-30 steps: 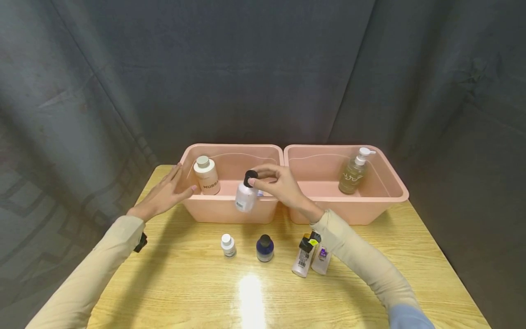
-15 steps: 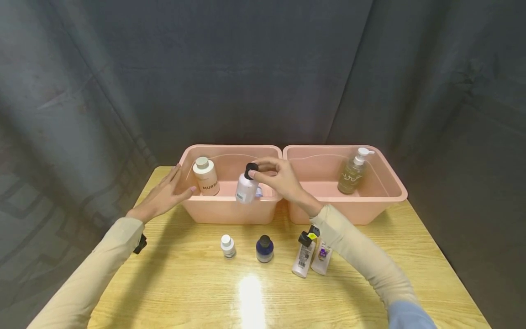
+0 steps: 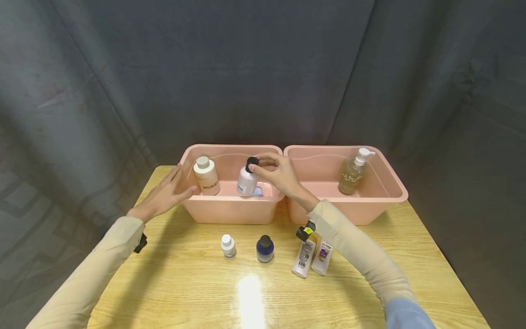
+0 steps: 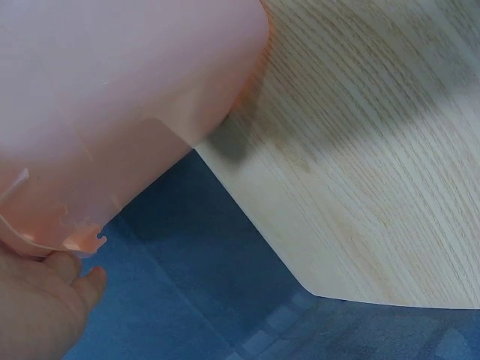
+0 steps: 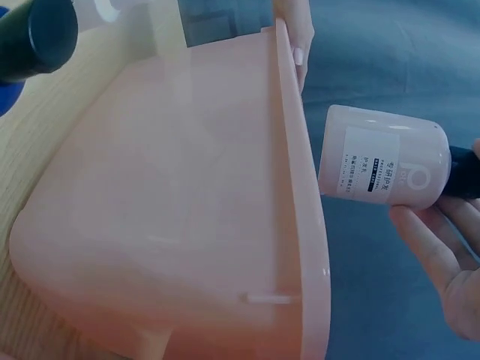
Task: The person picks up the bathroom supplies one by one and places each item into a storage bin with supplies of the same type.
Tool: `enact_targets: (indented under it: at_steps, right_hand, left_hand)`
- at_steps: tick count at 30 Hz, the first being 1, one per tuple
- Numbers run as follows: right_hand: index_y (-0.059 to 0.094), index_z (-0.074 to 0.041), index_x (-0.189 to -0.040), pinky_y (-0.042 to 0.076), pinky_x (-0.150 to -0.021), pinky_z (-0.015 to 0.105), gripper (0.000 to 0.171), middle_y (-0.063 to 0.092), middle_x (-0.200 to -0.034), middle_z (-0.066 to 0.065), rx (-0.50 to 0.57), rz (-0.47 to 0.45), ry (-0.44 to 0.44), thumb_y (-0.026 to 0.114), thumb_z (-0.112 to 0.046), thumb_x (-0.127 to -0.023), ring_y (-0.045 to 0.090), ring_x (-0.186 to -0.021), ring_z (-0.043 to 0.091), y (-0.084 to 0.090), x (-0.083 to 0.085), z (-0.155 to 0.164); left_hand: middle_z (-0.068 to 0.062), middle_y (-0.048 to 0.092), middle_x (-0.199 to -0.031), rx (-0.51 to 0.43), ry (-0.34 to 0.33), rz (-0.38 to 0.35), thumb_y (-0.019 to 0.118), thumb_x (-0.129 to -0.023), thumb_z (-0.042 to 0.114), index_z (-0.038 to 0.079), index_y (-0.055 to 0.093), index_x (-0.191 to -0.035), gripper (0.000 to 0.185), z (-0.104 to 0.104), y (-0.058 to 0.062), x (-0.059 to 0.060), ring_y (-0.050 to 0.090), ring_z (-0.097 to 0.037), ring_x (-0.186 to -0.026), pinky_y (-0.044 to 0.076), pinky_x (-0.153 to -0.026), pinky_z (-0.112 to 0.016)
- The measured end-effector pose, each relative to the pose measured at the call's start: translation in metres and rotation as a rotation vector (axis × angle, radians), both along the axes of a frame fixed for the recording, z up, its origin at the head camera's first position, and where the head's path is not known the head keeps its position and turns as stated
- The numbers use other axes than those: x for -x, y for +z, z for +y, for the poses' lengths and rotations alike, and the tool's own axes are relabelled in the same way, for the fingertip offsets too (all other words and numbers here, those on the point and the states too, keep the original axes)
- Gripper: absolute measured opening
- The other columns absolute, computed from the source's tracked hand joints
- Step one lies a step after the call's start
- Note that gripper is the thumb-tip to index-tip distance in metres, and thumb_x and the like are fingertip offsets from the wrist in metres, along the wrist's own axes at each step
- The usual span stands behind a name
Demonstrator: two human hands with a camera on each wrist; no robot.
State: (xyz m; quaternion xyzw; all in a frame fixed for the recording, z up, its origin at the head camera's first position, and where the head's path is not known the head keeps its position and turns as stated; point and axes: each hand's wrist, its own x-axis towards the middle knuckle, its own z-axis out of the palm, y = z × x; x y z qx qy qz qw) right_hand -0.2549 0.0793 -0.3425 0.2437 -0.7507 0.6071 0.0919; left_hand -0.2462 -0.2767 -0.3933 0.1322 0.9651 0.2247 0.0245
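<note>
My right hand (image 3: 283,176) pinches the black cap of a pale pink bottle (image 3: 247,183), held over the left pink bin (image 3: 230,211) just behind its front rim. In the right wrist view the bottle (image 5: 367,161) shows a white printed label, with its base beyond the bin's rim (image 5: 300,172). My left hand (image 3: 162,196) rests on that bin's left rim, fingers extended. A white bottle (image 3: 208,179) with a pale cap stands inside at the left. Partly hidden behind the held bottle, a light blue and white item (image 3: 258,192) lies in the bin.
Beside it on the right, another pink bin (image 3: 328,211) holds a green pump bottle (image 3: 352,177). In front on the wooden table (image 3: 185,283) stand a small white bottle (image 3: 228,247) and a dark blue bottle (image 3: 265,250). Two pale bottles (image 3: 304,259) lie near my right sleeve.
My right hand has moved the pale pink bottle away from me, from in front of the left bin's front rim to over its inside. The left hand has stayed on the rim.
</note>
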Motion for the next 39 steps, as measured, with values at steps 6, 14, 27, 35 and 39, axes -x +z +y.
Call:
enact_targets:
  at_steps: [6, 14, 27, 35, 39]
  right_hand:
    - [0.07, 0.005, -0.106, 0.057, -0.08, 0.035, 0.027, 0.073, -0.1, 0.015, 0.002, 0.063, -0.025, 0.079, -0.005, -0.083, 0.07, -0.092, 0.028, -0.005, 0.006, -0.005]
    - [0.071, 0.005, -0.105, 0.056, -0.084, 0.037, 0.025, 0.073, -0.099, 0.018, 0.021, 0.075, -0.052, 0.079, -0.008, -0.084, 0.07, -0.094, 0.034, -0.014, 0.014, -0.011]
    - [0.071, 0.0, -0.107, 0.055, -0.085, 0.032, 0.027, 0.073, -0.101, 0.012, -0.041, 0.02, -0.123, 0.079, -0.015, -0.086, 0.07, -0.097, 0.025, -0.022, 0.028, -0.017]
    - [0.07, 0.002, -0.11, 0.055, -0.086, 0.032, 0.03, 0.072, -0.104, 0.015, -0.08, -0.021, -0.158, 0.078, -0.017, -0.088, 0.07, -0.098, 0.026, -0.025, 0.037, -0.02]
    - [0.07, 0.002, -0.11, 0.055, -0.087, 0.031, 0.029, 0.072, -0.105, 0.015, -0.088, -0.017, -0.161, 0.077, -0.016, -0.088, 0.07, -0.097, 0.026, -0.028, 0.044, -0.021]
  left_hand:
    - [-0.004, -0.009, -0.165, -0.001, -0.001, 0.001, 0.045, -0.095, 0.067, 0.015, 0.001, -0.16, 0.094, 0.0, 0.0, 0.001, 0.005, -0.043, -0.148, 0.017, -0.11, -0.069]
    - [-0.006, -0.006, -0.165, 0.011, 0.007, 0.011, 0.045, -0.094, 0.068, 0.012, 0.005, -0.16, 0.095, 0.0, -0.001, 0.002, 0.008, -0.045, -0.147, 0.02, -0.109, -0.069]
    - [-0.005, -0.008, -0.165, 0.013, 0.002, 0.001, 0.044, -0.094, 0.068, 0.011, 0.003, -0.159, 0.096, 0.0, 0.0, 0.001, 0.007, -0.044, -0.147, 0.019, -0.109, -0.069]
    - [-0.006, -0.006, -0.165, 0.006, 0.003, 0.012, 0.045, -0.094, 0.068, 0.011, 0.004, -0.159, 0.096, 0.001, -0.001, 0.001, 0.006, -0.043, -0.148, 0.018, -0.111, -0.067]
    - [-0.007, -0.005, -0.165, 0.008, 0.003, 0.02, 0.045, -0.094, 0.067, 0.01, 0.004, -0.159, 0.096, 0.001, 0.0, 0.001, 0.007, -0.043, -0.148, 0.019, -0.111, -0.067]
